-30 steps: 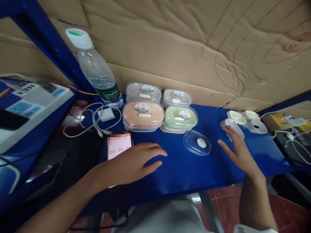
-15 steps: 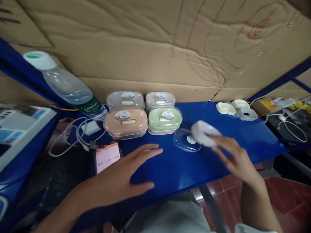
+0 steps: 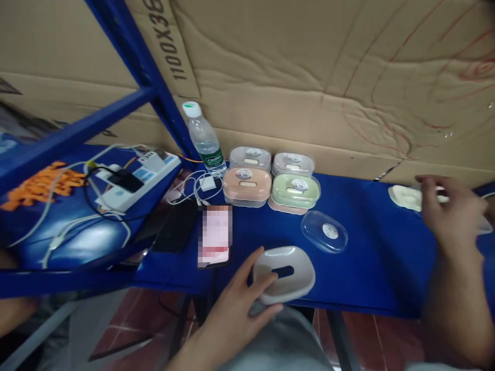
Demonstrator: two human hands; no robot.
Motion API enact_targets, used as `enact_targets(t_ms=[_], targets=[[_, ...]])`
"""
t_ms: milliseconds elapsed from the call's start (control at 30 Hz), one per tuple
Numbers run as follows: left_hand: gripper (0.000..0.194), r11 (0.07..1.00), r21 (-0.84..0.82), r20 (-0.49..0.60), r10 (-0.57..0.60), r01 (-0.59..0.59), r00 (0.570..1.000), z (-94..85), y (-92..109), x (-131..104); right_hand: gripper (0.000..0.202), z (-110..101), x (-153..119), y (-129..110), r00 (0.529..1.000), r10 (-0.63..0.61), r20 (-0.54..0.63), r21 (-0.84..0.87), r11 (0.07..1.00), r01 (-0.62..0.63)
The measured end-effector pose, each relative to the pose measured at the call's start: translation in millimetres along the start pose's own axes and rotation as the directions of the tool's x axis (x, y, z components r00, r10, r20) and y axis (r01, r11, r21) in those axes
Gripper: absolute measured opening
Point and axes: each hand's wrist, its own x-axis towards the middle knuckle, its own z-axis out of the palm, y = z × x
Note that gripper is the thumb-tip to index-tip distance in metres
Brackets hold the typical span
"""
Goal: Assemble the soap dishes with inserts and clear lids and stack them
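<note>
A pale grey oval dish with a slot (image 3: 303,273) is at the table's front edge, with my left hand (image 3: 247,299) holding its left side, fingers inside and below the rim. My right hand (image 3: 448,206) reaches over the cream-coloured pieces (image 3: 404,197) at the right; its fingertips are at one of them, and the grip is partly hidden. A clear lid with a round sticker (image 3: 315,232) lies between the hands. Behind it sit lidded boxes: green (image 3: 288,189), orange (image 3: 240,190) and two greyish ones (image 3: 247,154) at the back.
A water bottle (image 3: 207,141), a white charger with cable (image 3: 208,183) and a phone (image 3: 215,232) are left of the boxes. Farther left are a power strip (image 3: 135,185), orange pieces (image 3: 46,185) and a blue frame post (image 3: 154,93). Another person's arm (image 3: 15,312) shows at the left edge.
The grey dish has passed from my right hand to my left, near the front edge. My right hand has moved right to the cream pieces. The view has turned left.
</note>
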Motion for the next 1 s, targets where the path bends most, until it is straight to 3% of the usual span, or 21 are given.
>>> enact_targets(t_ms=[67,100,233,433,567,667,733,800,867,900,967,1000], targets=[[0.046,0.999,0.044,-0.021,0.028,-0.027,0.999,15.0,1,-7,0.032,34,17,45,0.974,0.172,0.147,-0.156,0.977,-0.149],[0.047,0.997,0.061,-0.042,0.048,-0.046,0.998,21.2,1,-8,0.038,50,20,60,0.956,0.252,0.147,-0.207,0.953,-0.220],[0.049,0.996,0.042,-0.099,0.086,-0.082,0.991,37.6,-5,-10,0.043,89,5,85,0.937,0.300,0.180,-0.226,0.939,-0.258],[0.052,0.993,-0.041,-0.173,0.100,-0.108,0.980,44.1,-16,-14,0.044,80,-14,85,0.907,0.311,0.285,-0.162,0.948,-0.275],[0.043,0.989,-0.137,-0.203,0.021,-0.049,0.979,28.0,-9,-9,0.034,75,-4,76,0.883,0.362,0.300,-0.061,0.931,-0.361],[0.040,0.980,-0.199,-0.221,-0.016,-0.029,0.975,15.1,-4,-4,0.045,61,11,64,0.882,0.387,0.268,0.093,0.901,-0.424],[0.040,0.973,-0.227,-0.240,-0.022,-0.035,0.970,10.5,-5,-4,0.056,40,11,50,0.892,0.382,0.240,0.203,0.879,-0.431],[0.040,0.972,-0.233,-0.275,-0.025,-0.041,0.961,8.3,-9,-7,0.056,10,-9,22,0.919,0.344,0.191,0.338,0.856,-0.391],[0.041,0.977,-0.208,-0.349,-0.030,-0.046,0.937,6.6,-12,-13,0.045,-21,-53,-23,0.959,0.275,0.064,0.567,0.781,-0.262],[0.040,0.980,-0.196,-0.402,-0.041,-0.042,0.915,5.3,-13,-17,0.038,-33,-81,-50,0.966,0.257,0.001,0.558,0.802,-0.214],[0.038,0.979,-0.202,-0.515,-0.103,-0.004,0.851,1.4,-11,-24,0.038,-44,-141,-110,0.996,0.057,0.062,0.438,0.895,-0.079],[0.038,0.976,-0.215,-0.558,-0.149,0.031,0.817,-1.2,-9,-27,0.043,-42,-169,-139,0.972,-0.162,0.172,0.444,0.893,0.070]])
